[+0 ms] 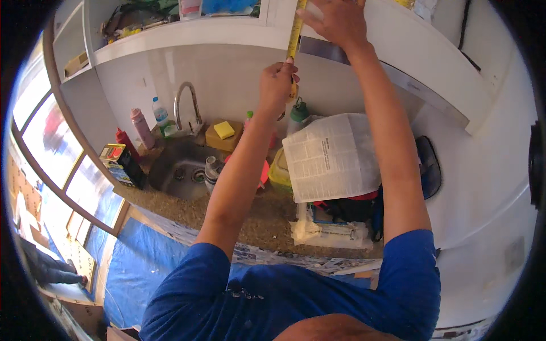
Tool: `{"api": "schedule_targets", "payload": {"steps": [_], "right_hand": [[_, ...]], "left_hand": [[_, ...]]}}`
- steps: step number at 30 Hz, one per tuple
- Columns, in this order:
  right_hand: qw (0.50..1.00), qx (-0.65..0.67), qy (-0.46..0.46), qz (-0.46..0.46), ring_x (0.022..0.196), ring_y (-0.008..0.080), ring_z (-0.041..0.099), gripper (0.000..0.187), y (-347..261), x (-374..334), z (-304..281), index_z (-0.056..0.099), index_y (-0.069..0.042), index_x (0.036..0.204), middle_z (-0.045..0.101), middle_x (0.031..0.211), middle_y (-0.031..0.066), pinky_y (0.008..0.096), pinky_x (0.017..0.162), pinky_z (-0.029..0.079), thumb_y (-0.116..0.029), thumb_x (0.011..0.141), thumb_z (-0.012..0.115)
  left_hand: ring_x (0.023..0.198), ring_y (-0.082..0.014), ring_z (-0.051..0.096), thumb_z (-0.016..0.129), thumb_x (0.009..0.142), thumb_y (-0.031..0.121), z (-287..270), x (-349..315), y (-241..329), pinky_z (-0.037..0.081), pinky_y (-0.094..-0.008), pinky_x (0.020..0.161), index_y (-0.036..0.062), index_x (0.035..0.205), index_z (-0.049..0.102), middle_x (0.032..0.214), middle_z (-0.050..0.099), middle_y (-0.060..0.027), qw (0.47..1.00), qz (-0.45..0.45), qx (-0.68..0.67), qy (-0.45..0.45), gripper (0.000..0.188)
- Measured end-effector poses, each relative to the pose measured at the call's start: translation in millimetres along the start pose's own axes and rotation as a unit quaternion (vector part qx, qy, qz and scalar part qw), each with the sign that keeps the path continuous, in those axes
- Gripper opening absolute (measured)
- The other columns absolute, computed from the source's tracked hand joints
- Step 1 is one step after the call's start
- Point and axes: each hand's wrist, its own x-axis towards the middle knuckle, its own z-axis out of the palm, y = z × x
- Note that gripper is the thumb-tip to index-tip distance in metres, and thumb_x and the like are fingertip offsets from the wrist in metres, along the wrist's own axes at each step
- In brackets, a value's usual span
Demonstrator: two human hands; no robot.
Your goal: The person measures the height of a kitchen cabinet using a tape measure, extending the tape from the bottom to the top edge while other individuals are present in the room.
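Note:
A yellow tape measure runs upright across the front edge of the white wall cabinet. My left hand is closed around its lower end, and part of the case shows below the fingers. Higher up, my right hand is against the cabinet with fingers stretched out. Its thumb reaches to the blade, perhaps touching it; the top edge of the view cuts off some of its fingertips.
Below lies a stone counter with a steel sink, a curved faucet, several bottles, a black-and-yellow can and a yellow sponge. Printed paper covers things at right. Blue sheeting covers the floor; another person's legs show at left.

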Motion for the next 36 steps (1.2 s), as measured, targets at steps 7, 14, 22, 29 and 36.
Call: {"api": "schedule_targets", "payload": {"steps": [7, 14, 22, 29, 36], "right_hand": [[1.000, -0.011, -0.002, 0.010, 0.149, 0.0358, 0.032, 0.061, -5, 1, -3, 0.060, -0.022, 0.143, 0.039, 0.160, 0.0164, 0.0579, 0.110, 0.033, -0.049, 0.089, 0.069], [1.000, -0.018, 0.008, 0.003, 0.149, 0.0354, 0.032, 0.063, -1, -2, -2, 0.059, -0.021, 0.144, 0.039, 0.159, 0.0165, 0.0568, 0.110, 0.033, -0.049, 0.089, 0.070], [1.000, 0.013, 0.005, 0.007, 0.151, 0.0351, 0.028, 0.064, 0, 0, 2, 0.058, -0.022, 0.146, 0.035, 0.162, 0.0171, 0.0591, 0.110, 0.032, -0.050, 0.089, 0.069], [1.000, 0.002, -0.009, 0.015, 0.153, 0.0334, 0.026, 0.062, -1, 1, 1, 0.058, -0.024, 0.145, 0.032, 0.164, 0.0156, 0.0579, 0.111, 0.032, -0.050, 0.090, 0.068], [1.000, -0.003, 0.007, 0.013, 0.150, 0.0334, 0.030, 0.064, -3, 1, 1, 0.059, -0.024, 0.144, 0.036, 0.162, 0.0146, 0.0579, 0.110, 0.034, -0.049, 0.087, 0.071]], "left_hand": [[0.061, -0.0126, 0.059, 0.061, 0.102, 0.033, -5, -1, 6, 0.047, -0.0293, 0.055, -0.0037, 0.095, 0.071, 0.072, 0.066, -0.0077, 0.999, 0.002, -0.033, -0.030, 0.039], [0.060, -0.0162, 0.061, 0.062, 0.101, 0.030, -4, -5, 12, 0.050, -0.0293, 0.055, -0.0043, 0.097, 0.069, 0.074, 0.066, -0.0092, 0.997, 0.006, -0.054, -0.046, 0.035], [0.060, -0.0182, 0.064, 0.062, 0.101, 0.032, -11, 8, 5, 0.052, -0.0317, 0.055, 0.0012, 0.096, 0.068, 0.073, 0.066, -0.0079, 0.997, -0.013, -0.056, -0.050, 0.032], [0.060, -0.0183, 0.063, 0.062, 0.101, 0.034, -14, 6, 12, 0.052, -0.0319, 0.054, 0.0000, 0.099, 0.068, 0.074, 0.066, -0.0079, 0.996, -0.020, -0.042, -0.071, 0.034], [0.060, -0.0170, 0.063, 0.063, 0.101, 0.031, -11, 4, 9, 0.051, -0.0301, 0.055, -0.0028, 0.098, 0.070, 0.074, 0.066, -0.0086, 0.995, -0.024, -0.076, -0.067, 0.034]]}}
